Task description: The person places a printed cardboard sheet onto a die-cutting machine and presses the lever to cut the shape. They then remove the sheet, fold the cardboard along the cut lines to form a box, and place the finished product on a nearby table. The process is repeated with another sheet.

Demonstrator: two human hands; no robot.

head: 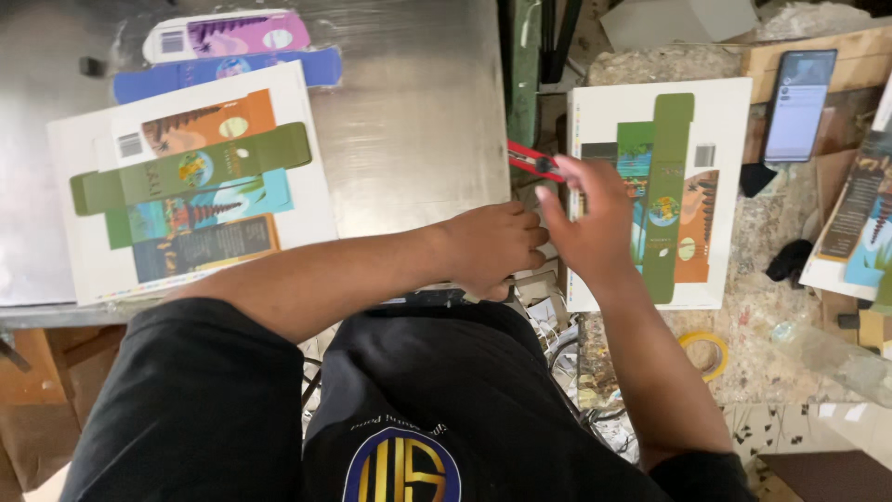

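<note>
Now the right hand [590, 218] grips a red utility knife [534, 163]; left hand [492, 246], curled shut, touches it

We see a printed carton sheet [190, 181] in orange, green and blue at left, a purple flat carton [228, 35] above it, another sheet [664, 200] right, and a lit phone screen [799, 93], perhaps propped.

Blade end of the red utility knife [536, 164] hidden behind the right hand [595, 223]. Fingers of the left hand [492, 246] tucked out of sight beneath its knuckles. Printed sheet [859, 232] at far right cut off by the edge. Lettering on the flat carton sheets [195, 177] too small to make out. Phone [799, 102] screen blurred.
</note>
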